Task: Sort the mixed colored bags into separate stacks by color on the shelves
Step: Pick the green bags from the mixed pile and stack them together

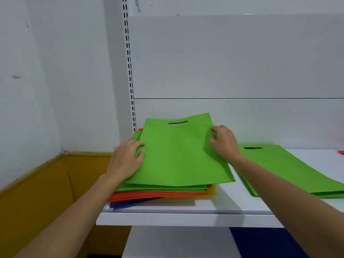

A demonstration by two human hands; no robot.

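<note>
Head: green bag [178,155] pinched between both hands [126,157]

Top bag [178,155] held over the mixed stack [160,192] at the shelf's [186,218] left end, far edge raised toward the back panel [232,62]. Left hand [126,159] on its left edge, right hand [223,142] on its right edge — one at each side. Stack under it flat on the shelf, near the slotted upright [130,71] behind. Second stack [290,170] to the right on the same shelf, just beside, partly behind the right forearm. Wall [46,71] to the left of the upright. Lower shelf [176,243] below — in front and beneath.
</note>
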